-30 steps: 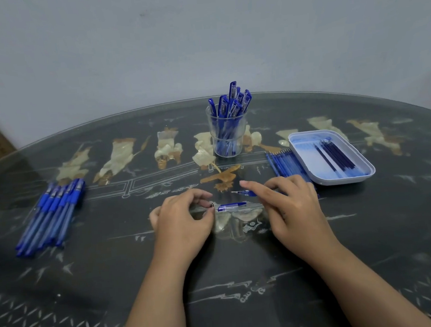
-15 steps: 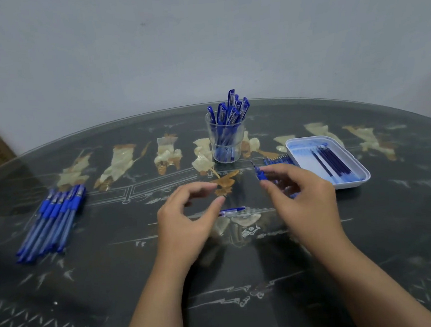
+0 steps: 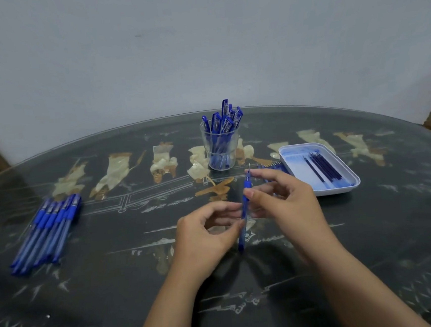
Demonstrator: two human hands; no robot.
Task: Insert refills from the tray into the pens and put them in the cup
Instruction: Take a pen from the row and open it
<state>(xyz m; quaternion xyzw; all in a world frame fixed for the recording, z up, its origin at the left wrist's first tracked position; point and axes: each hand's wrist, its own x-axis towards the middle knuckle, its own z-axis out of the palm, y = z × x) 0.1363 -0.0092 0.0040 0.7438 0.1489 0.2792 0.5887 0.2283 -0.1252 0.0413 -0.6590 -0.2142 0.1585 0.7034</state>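
Over the middle of the table I hold a blue pen (image 3: pixel 244 212) nearly upright, its metal tip pointing up. My left hand (image 3: pixel 204 237) pinches the lower barrel between thumb and fingertips. My right hand (image 3: pixel 289 201) grips the blue grip section near the tip with thumb and fingers. Behind them stands a clear plastic cup (image 3: pixel 222 160) with several capped blue pens in it. To the right, a white tray (image 3: pixel 349 176) holds several dark refills (image 3: pixel 323 167).
A pile of several blue pens (image 3: pixel 46 228) lies at the left of the dark glass-topped table (image 3: pixel 116 287). A row of small blue pen parts (image 3: pixel 274 168) sits between the cup and the tray. A grey wall rises behind the table.
The clear barrel lay on the table while my right hand lifted a blue tip piece. Now both hands hold the pen upright above the table.
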